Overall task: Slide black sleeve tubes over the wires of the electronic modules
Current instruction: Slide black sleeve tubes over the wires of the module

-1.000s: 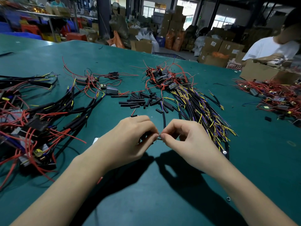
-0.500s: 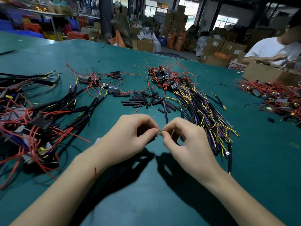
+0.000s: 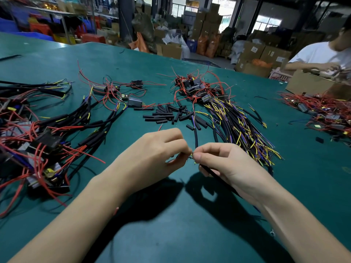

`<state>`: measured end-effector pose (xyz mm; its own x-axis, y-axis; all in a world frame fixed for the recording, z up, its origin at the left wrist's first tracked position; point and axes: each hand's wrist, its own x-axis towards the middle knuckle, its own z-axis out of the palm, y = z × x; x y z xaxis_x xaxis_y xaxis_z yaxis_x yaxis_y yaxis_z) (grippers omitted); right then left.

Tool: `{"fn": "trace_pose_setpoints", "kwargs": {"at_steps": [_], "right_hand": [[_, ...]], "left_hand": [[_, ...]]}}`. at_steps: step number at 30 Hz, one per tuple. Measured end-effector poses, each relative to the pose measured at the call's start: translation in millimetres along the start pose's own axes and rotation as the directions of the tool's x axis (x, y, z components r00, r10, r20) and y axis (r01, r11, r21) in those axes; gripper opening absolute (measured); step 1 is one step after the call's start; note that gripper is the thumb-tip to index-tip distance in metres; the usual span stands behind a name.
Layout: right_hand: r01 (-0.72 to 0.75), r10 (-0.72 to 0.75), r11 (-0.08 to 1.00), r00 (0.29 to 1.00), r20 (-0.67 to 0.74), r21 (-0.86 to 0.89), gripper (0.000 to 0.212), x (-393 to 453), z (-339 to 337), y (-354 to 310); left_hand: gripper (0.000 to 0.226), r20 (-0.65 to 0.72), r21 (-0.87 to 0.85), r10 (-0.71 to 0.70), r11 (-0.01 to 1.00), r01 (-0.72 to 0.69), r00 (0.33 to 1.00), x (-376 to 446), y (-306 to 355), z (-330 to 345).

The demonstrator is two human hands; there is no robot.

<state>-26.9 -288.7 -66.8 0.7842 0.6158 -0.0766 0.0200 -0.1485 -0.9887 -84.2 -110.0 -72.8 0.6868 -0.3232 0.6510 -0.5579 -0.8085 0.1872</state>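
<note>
Pinching thin wire tips (image 3: 191, 156): left hand (image 3: 152, 158), right hand (image 3: 228, 164), round matte black cable (image 3: 212, 172) beneath.

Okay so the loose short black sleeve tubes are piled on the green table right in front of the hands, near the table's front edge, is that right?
Not quite. The head view shows the loose short black sleeve tubes piled on the green table beyond the hands, further from the front edge, between the two wire bundles. The left hand and right hand work nearer the camera.

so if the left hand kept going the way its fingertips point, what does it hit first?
Most likely the right hand: the left hand points rightward at it, their pinched fingertips nearly meeting over the wire ends. Depth looks similar, though one view can't confirm.
</note>
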Motion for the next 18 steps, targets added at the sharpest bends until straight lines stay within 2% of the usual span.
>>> {"fn": "trace_pose_setpoints", "kwargs": {"at_steps": [4, 6, 8, 10, 12, 15, 16, 17, 18], "right_hand": [[0.087, -0.099, 0.979, 0.993, -0.057, -0.183, 0.013, 0.6, 0.5, -1.1], [0.154, -0.211, 0.913, 0.971, -0.113, -0.379, 0.014, -0.8, 3.6, -1.8], [0.206, -0.375, 0.708, 0.920, -0.113, -0.675, 0.011, -3.3, 7.2, -0.1], [0.223, -0.523, 0.423, 0.851, -0.036, -0.878, 0.008, -5.5, 13.0, 1.9], [0.196, -0.630, 0.151, 0.774, 0.058, -0.969, 0.010, -5.7, 18.6, 4.5], [0.111, -0.686, -0.161, 0.701, 0.192, -0.981, 0.016, -2.8, 26.6, 7.3], [0.091, -0.696, -0.224, 0.682, 0.225, -0.970, 0.017, -2.0, 27.6, 8.6], [0.090, -0.710, -0.236, 0.664, 0.235, -0.968, 0.016, -1.3, 27.4, 9.1], [0.110, -0.727, -0.193, 0.652, 0.217, -0.975, 0.014, -0.8, 25.6, 9.6]], "left_hand": [[0.005, 0.020, -0.022, -0.015, 1.000, 0.016, 1.000, -0.6, 2.1, 2.1], [0.006, 0.045, -0.040, -0.037, 0.998, 0.039, 0.998, -1.0, 2.6, 3.5], [0.005, 0.061, -0.086, -0.071, 0.993, 0.076, 0.996, -1.3, 1.9, 4.3], [0.006, 0.067, -0.155, -0.125, 0.979, 0.134, 0.990, -1.4, 1.5, 5.5], [0.005, 0.055, -0.244, -0.223, 0.942, 0.229, 0.973, -1.7, 1.9, 7.8], [0.013, 0.107, -0.385, -0.420, 0.819, 0.427, 0.901, -0.7, -0.4, 8.5], [0.015, 0.150, -0.426, -0.469, 0.764, 0.485, 0.871, -0.1, -2.2, 7.6], [0.015, 0.191, -0.471, -0.506, 0.705, 0.531, 0.841, 0.5, -4.1, 6.7], [0.016, 0.221, -0.510, -0.532, 0.651, 0.562, 0.817, 0.9, -5.5, 6.0]]}}
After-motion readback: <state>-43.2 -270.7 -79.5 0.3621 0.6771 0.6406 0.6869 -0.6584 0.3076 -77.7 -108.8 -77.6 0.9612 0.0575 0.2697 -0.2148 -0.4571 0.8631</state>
